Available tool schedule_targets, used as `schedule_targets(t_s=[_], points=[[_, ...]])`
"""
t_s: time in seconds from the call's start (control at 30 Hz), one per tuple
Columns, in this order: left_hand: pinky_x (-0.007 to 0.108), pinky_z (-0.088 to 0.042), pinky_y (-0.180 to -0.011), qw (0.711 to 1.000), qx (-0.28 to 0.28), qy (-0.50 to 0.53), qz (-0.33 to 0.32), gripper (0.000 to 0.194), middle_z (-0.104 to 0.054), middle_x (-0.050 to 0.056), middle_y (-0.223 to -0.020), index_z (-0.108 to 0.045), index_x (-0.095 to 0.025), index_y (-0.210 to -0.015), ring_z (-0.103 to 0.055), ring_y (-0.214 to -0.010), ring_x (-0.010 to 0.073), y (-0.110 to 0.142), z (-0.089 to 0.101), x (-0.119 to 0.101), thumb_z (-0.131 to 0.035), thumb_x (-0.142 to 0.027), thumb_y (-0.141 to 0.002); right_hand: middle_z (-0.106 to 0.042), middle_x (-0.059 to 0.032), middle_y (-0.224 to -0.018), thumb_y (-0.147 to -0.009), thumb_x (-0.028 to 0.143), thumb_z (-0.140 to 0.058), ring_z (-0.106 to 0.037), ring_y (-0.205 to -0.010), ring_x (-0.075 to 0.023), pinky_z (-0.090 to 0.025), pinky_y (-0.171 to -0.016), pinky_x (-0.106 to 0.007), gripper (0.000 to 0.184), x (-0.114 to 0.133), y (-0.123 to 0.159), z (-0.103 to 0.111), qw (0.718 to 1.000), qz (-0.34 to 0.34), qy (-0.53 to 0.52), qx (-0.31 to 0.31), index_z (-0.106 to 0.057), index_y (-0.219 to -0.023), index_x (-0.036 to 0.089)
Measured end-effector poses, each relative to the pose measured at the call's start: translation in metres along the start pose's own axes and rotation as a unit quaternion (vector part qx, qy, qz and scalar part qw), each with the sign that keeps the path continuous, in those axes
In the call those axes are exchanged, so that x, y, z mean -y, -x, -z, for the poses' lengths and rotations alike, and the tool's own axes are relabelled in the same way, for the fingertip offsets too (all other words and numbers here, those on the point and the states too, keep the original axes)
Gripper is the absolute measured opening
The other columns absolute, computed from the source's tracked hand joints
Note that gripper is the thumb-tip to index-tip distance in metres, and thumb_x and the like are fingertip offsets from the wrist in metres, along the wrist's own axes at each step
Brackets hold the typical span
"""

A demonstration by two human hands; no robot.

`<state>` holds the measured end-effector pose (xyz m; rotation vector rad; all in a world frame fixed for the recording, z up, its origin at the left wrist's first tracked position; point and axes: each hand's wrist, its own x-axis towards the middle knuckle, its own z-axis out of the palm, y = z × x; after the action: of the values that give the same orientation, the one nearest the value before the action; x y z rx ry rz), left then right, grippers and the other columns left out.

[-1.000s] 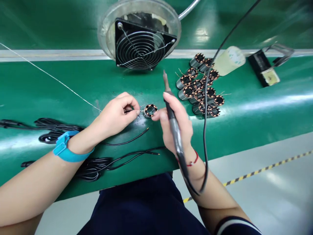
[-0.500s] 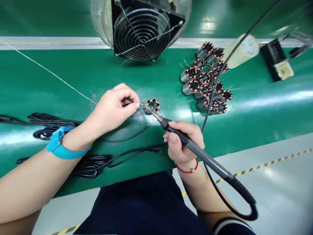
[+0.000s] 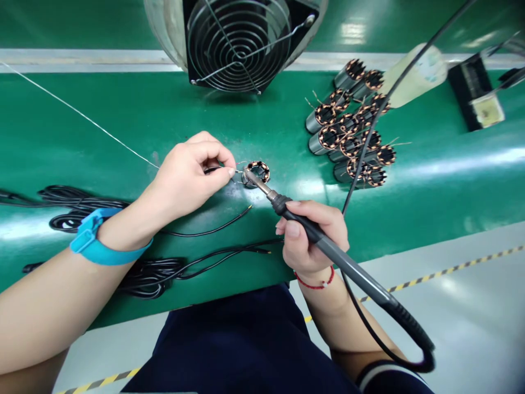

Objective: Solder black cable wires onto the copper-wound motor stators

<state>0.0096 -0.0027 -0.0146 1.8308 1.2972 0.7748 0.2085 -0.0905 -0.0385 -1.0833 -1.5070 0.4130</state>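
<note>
My right hand (image 3: 315, 232) is closed around the handle of a soldering iron (image 3: 348, 265), whose tip meets the near-left rim of a motor stator (image 3: 263, 171) wound with copper. On the other side, my left hand (image 3: 197, 172) pinches a thin black wire (image 3: 213, 169) between thumb and forefinger, its bare end beside the iron's tip. Whether wire and tip touch is too small to tell. A thin strand of solder wire (image 3: 90, 112) runs from the upper left toward my left hand; its end is hidden. Below lies a loose black cable end (image 3: 229, 223).
Several more stators (image 3: 348, 128) stand grouped at the right, beside a translucent bottle (image 3: 418, 74). A soldering iron stand (image 3: 471, 93) is farther right. A fan with a wire guard (image 3: 240, 54) stands at the back. Coiled black cables (image 3: 151, 276) lie at the left, and the iron's cord crosses the right side.
The view has shifted slightly, so the fan and the stators on the right sit a little higher. Both hands keep their grips, and the iron's tip stays at the stator rim.
</note>
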Motion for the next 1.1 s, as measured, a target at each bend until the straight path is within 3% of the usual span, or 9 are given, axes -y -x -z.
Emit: schedule_targets(t_s=[0.2, 0.43, 0.5, 0.63, 0.7, 0.8, 0.87, 0.97, 1.1], points=[[0.034, -0.048, -0.065, 1.0, 0.005, -0.013, -0.005, 0.007, -0.061, 0.002, -0.084, -0.066, -0.024, -0.073, -0.055, -0.074, 0.0154, 0.001, 0.001, 0.002, -0.064, -0.022, -0.079, -0.07, 0.001, -0.077, -0.087, 0.028, -0.063, -0.062, -0.05, -0.013, -0.053, -0.045, -0.027, 0.021, 0.0, -0.001, -0.002, 1.0, 0.011, -0.001, 0.004, -0.065, -0.107, 0.025], [0.036, -0.047, -0.065, 1.0, 0.003, 0.0, 0.001, 0.009, -0.061, 0.003, -0.083, -0.066, -0.025, -0.069, -0.055, -0.071, 0.0156, 0.0, 0.0, 0.0, -0.064, -0.021, -0.078, -0.072, -0.002, -0.082, -0.091, 0.029, -0.059, -0.059, -0.049, -0.0145, -0.053, -0.045, -0.032, 0.025, -0.001, -0.005, -0.001, 0.999, 0.031, 0.023, -0.011, -0.065, -0.115, 0.028], [0.037, -0.047, -0.066, 1.0, 0.005, 0.001, 0.001, 0.009, -0.061, 0.003, -0.082, -0.066, -0.025, -0.07, -0.055, -0.071, 0.016, -0.001, 0.0, -0.001, -0.065, -0.021, -0.078, -0.073, -0.0022, -0.09, -0.09, 0.026, -0.06, -0.064, -0.055, -0.0149, -0.057, -0.051, -0.033, 0.03, -0.001, -0.008, 0.0, 0.999, 0.025, 0.039, 0.013, -0.063, -0.12, 0.028], [0.036, -0.047, -0.066, 1.0, 0.003, 0.001, 0.005, 0.009, -0.061, 0.002, -0.083, -0.067, -0.025, -0.07, -0.055, -0.071, 0.0158, -0.001, 0.001, -0.001, -0.065, -0.021, -0.078, -0.068, -0.0022, -0.123, -0.093, 0.023, -0.058, -0.074, -0.084, -0.0176, -0.064, -0.071, -0.034, 0.044, 0.005, -0.02, 0.002, 0.994, -0.019, 0.028, 0.1, -0.051, -0.135, 0.033], [0.035, -0.047, -0.065, 1.0, 0.002, 0.0, 0.006, 0.009, -0.061, 0.002, -0.082, -0.066, -0.024, -0.07, -0.054, -0.07, 0.0153, -0.001, 0.001, -0.001, -0.065, -0.02, -0.077, -0.069, -0.0004, -0.122, -0.096, 0.022, -0.054, -0.074, -0.089, -0.0164, -0.064, -0.076, -0.033, 0.043, 0.01, -0.03, 0.004, 0.989, -0.038, 0.026, 0.139, -0.048, -0.137, 0.035], [0.033, -0.046, -0.064, 1.0, 0.004, -0.001, 0.0, 0.008, -0.06, 0.002, -0.08, -0.067, -0.024, -0.07, -0.054, -0.07, 0.0153, -0.002, 0.001, -0.002, -0.064, -0.019, -0.076, -0.073, 0.0017, -0.103, -0.095, 0.018, -0.053, -0.073, -0.092, -0.015, -0.061, -0.087, -0.033, 0.035, 0.015, -0.049, 0.004, 0.976, -0.054, 0.052, 0.202, -0.053, -0.128, 0.029], [0.033, -0.046, -0.064, 1.0, 0.003, -0.001, -0.004, 0.007, -0.061, 0.002, -0.079, -0.067, -0.023, -0.071, -0.054, -0.071, 0.015, -0.002, 0.001, -0.002, -0.064, -0.019, -0.076, -0.071, 0.0008, -0.105, -0.092, 0.015, -0.057, -0.07, -0.101, -0.0164, -0.058, -0.094, -0.035, 0.038, 0.014, -0.057, 0.0, 0.969, -0.065, 0.054, 0.233, -0.051, -0.127, 0.027], [0.031, -0.046, -0.064, 1.0, -0.003, -0.003, -0.01, 0.006, -0.061, 0.002, -0.079, -0.069, -0.02, -0.072, -0.054, -0.07, 0.0142, -0.002, 0.001, -0.002, -0.064, -0.019, -0.076, -0.061, -0.003, -0.118, -0.087, 0.013, -0.058, -0.064, -0.11, -0.0185, -0.054, -0.1, -0.039, 0.05, 0.005, -0.059, -0.013, 0.973, -0.076, 0.029, 0.216, -0.044, -0.133, 0.026], [0.029, -0.046, -0.065, 1.0, -0.003, -0.006, -0.016, 0.009, -0.061, 0.002, -0.079, -0.07, -0.018, -0.073, -0.054, -0.07, 0.0131, -0.003, 0.0, 0.0, -0.062, -0.021, -0.076, -0.059, -0.004, -0.113, -0.087, 0.015, -0.055, -0.062, -0.103, -0.0194, -0.051, -0.1, -0.043, 0.052, -0.011, -0.046, -0.029, 0.986, -0.061, 0.021, 0.152, -0.039, -0.135, 0.026]])
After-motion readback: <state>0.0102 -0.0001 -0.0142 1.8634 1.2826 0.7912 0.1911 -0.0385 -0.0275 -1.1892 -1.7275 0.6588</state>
